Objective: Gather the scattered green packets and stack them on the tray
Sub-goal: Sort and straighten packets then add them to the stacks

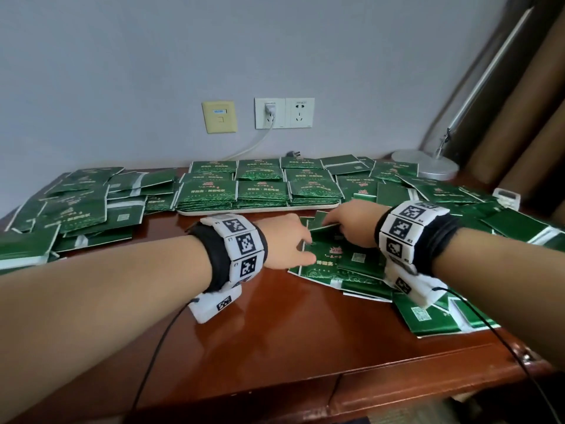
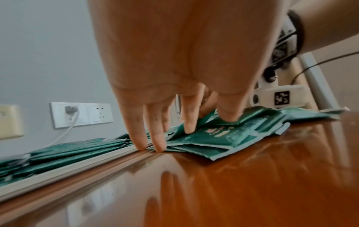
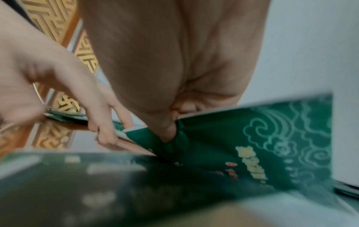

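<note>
A white tray (image 1: 253,209) at the back centre carries neat stacks of green packets (image 1: 263,191). In front of it, right of centre, lies a small loose pile of green packets (image 1: 333,261). Both hands are at this pile. My left hand (image 1: 301,246) stands at its left edge with fairly straight fingers (image 2: 159,142), whose tips touch the table and the pile's edge. My right hand (image 1: 336,223) pinches a green packet (image 3: 223,135) at the far side of the pile, its thumb (image 3: 167,135) pressed into the foil. More packets lie scattered at the left (image 1: 76,209) and right (image 1: 443,191).
A grey lamp base (image 1: 428,168) and a small white device (image 1: 507,197) stand at the back right. A wall socket (image 1: 284,113) with a plugged cable is behind the tray. Bare brown table (image 1: 275,332) stretches toward the front edge. Wires trail from both wrists.
</note>
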Motion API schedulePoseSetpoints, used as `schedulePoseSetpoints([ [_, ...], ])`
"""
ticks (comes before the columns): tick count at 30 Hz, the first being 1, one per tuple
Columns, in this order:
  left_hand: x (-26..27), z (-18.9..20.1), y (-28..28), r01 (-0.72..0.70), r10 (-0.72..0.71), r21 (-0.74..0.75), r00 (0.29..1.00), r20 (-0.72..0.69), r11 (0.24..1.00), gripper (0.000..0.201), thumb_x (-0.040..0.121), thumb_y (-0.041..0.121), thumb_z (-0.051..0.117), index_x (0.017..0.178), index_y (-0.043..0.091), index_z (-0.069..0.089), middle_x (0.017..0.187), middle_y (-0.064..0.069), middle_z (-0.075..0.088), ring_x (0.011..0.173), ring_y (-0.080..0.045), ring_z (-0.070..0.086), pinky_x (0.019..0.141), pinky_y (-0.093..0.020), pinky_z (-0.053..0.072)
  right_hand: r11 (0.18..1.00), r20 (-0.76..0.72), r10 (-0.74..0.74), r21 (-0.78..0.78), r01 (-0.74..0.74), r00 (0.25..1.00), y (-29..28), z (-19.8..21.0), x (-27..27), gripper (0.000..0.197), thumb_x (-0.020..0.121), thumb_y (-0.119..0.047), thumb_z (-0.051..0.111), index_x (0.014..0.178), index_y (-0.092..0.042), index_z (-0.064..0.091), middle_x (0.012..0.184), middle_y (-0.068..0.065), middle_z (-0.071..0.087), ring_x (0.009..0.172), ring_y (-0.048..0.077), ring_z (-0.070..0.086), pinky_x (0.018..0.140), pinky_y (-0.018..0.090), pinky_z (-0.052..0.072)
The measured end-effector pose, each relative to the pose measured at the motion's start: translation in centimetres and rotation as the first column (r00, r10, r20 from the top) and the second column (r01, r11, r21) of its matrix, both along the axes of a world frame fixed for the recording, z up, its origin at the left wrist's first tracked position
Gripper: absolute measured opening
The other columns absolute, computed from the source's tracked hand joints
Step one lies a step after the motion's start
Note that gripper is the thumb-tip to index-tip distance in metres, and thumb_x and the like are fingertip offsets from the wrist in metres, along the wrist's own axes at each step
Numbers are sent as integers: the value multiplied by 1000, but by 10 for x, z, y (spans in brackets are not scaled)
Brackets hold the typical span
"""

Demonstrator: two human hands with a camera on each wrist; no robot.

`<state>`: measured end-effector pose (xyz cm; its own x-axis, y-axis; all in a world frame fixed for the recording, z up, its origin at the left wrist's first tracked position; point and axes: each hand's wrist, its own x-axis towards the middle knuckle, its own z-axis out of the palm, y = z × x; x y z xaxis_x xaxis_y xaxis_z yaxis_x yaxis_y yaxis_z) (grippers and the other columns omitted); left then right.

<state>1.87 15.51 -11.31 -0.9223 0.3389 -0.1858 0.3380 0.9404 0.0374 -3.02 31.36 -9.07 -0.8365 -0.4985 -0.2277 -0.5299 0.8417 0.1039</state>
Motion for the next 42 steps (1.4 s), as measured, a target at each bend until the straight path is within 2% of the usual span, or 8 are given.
schedulePoseSetpoints([
  [3,-7,14,-13,-248,272,216,959,-86,944,62,99,54,20,67,11,52,71,-7,59,67,-25,60,69,-30,48,983,-55,38,-179,-48,998,-18,9,5,39,89,-3,44,117,-21,64,111,5,66,101,24,59,83,27,46],
  [7,-16,22,-35,-545,480,468,838,261,696,47,100,45,37,94,5,61,91,-15,74,74,-24,72,77,-39,59,921,70,213,-347,-176,975,-49,7,24,19,97,-17,47,106,-17,63,94,-4,64,88,16,56,82,26,41],
  [10,-16,24,-57,-522,507,324,851,136,789,20,93,13,55,104,0,66,90,-9,71,62,-16,65,55,-23,57,908,239,267,-388,-160,933,-56,11,29,36,97,-29,51,132,-22,54,120,-8,61,103,9,56,97,24,39],
  [15,-4,24,-85,-389,359,-58,891,-279,920,25,88,6,52,108,6,68,97,-9,68,82,-24,64,73,-32,54,995,56,92,23,-93,994,-32,19,19,71,83,-45,67,143,-19,39,138,1,51,124,21,51,104,33,39],
  [22,16,10,-86,-116,117,-49,993,16,992,53,81,74,43,84,28,69,84,13,65,76,-4,60,74,-31,51,946,152,-92,323,39,984,-10,-1,12,101,58,-66,77,139,-17,41,126,0,59,110,21,58,82,30,46],
  [27,13,-11,-81,-175,187,-156,980,63,972,83,70,74,60,133,23,42,122,2,48,105,-17,52,90,-37,47,957,102,-69,288,37,992,-12,2,5,106,57,-76,69,138,-17,34,128,4,53,111,24,55,84,36,44],
  [34,7,-17,-77,-247,270,-172,954,127,954,104,69,63,72,148,16,23,133,-6,37,124,-24,37,103,-43,40,894,115,49,437,-95,992,-12,8,6,79,70,-29,82,135,-27,36,129,0,50,107,21,55,78,32,47],
  [42,9,-13,-69,-269,294,-166,944,149,949,90,68,57,75,139,18,36,119,-6,40,112,-24,45,97,-42,44,876,29,105,471,-106,994,0,10,0,28,77,-52,68,78,-30,52,84,-10,55,97,17,42,51,24,25],
])
